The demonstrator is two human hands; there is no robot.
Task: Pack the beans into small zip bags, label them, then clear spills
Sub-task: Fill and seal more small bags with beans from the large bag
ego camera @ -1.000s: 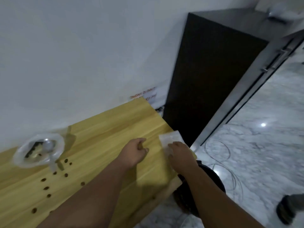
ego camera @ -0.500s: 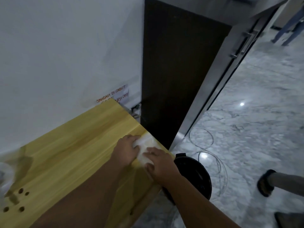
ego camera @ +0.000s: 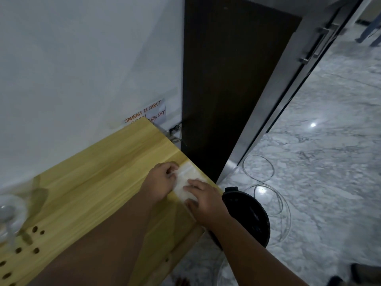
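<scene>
Zip bag, head view: flat on right corner of wooden surface, near edge above black bin. Left hand fingers curled, apparently pinching bag's left edge. Right hand fingers straight, pressing bag down. Judgement: pin firmly, part opening gently, keep bag from edge. Spilled beans well apart, left.

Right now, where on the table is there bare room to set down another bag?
Bare table along the wall, between the clear container and left hand. Crowded: the corner zip bag under both hands, right hand pressing; beans scattered at the left end.
</scene>
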